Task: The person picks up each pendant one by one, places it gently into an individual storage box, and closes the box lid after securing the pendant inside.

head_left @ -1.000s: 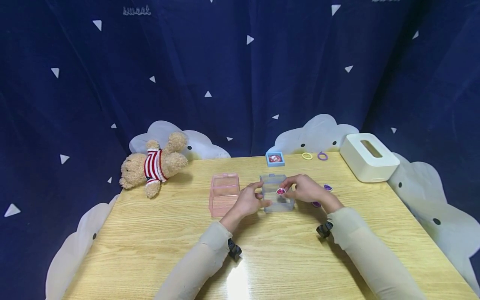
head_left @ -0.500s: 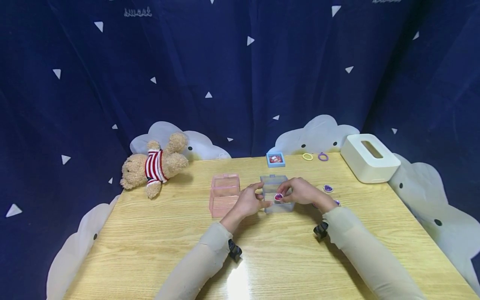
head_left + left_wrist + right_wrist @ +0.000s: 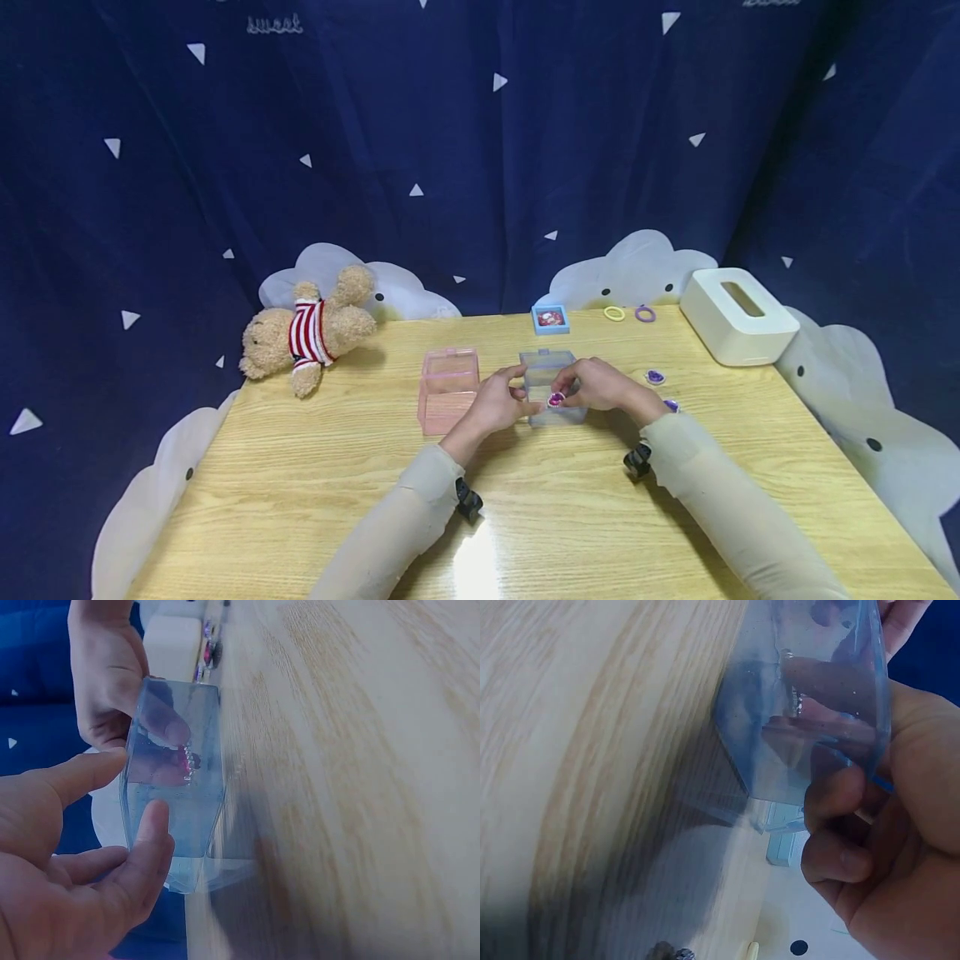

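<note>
A clear blue plastic box [image 3: 546,418] stands on the table with its lid tipped back, in the middle of the head view. My right hand [image 3: 603,385] reaches into it. Between thumb and fingertips it pinches a pink gem ornament [image 3: 556,400] with a white beaded edge, seen through the wall in the left wrist view. My left hand [image 3: 497,402] is at the box's left side, its thumb and a fingertip touching the box near the rim and wall. Left of it lies a clear pink box [image 3: 448,412], lid also back. Two purple gem ornaments [image 3: 655,377] lie to the right.
At the back are a small blue square case [image 3: 551,320], a yellow ring band [image 3: 614,314] and a purple one [image 3: 645,314]. A white tissue box [image 3: 723,333] stands back right. A teddy bear [image 3: 341,329] lies back left, before a dark blue curtain [image 3: 420,125].
My right hand has moved down and a little left, carrying the pink gem ornament lower into the blue box. The left hand has stayed in place.
</note>
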`<state>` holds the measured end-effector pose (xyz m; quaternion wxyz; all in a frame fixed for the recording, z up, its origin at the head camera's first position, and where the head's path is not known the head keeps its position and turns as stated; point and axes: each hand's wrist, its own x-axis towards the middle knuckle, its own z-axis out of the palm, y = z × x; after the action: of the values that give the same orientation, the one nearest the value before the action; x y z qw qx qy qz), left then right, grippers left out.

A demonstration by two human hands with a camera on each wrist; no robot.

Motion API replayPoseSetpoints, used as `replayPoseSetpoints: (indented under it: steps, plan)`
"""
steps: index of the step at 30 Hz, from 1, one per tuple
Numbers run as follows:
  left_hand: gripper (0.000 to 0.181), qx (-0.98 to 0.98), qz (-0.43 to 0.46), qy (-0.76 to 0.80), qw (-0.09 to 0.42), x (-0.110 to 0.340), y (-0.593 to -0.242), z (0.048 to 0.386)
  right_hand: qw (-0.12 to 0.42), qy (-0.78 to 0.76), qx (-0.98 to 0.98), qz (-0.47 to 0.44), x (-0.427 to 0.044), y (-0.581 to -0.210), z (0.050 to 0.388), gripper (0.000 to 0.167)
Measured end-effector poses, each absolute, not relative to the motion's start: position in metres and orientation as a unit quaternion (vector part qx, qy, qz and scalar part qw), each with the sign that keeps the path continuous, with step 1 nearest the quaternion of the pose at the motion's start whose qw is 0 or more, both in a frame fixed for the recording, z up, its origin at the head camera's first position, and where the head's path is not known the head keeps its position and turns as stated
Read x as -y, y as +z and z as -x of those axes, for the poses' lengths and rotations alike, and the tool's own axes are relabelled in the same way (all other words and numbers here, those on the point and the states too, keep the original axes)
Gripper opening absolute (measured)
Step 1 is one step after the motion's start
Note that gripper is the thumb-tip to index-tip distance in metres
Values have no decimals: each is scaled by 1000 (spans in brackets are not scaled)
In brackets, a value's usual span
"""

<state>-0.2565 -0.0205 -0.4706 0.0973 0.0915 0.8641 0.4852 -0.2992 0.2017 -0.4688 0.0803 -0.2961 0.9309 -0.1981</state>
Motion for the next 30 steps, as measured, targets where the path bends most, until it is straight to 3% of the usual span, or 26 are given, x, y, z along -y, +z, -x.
replayPoseSetpoints:
  steps: [15, 30]
  plan:
    - [82, -870, -90, 475, 96, 20, -471, 257, 86, -183, -935, 292, -200, -465, 297, 18]
    - [80, -869, -87, 477, 100, 19, -468, 255, 57, -295, -915, 271, -218, -454, 296, 22]
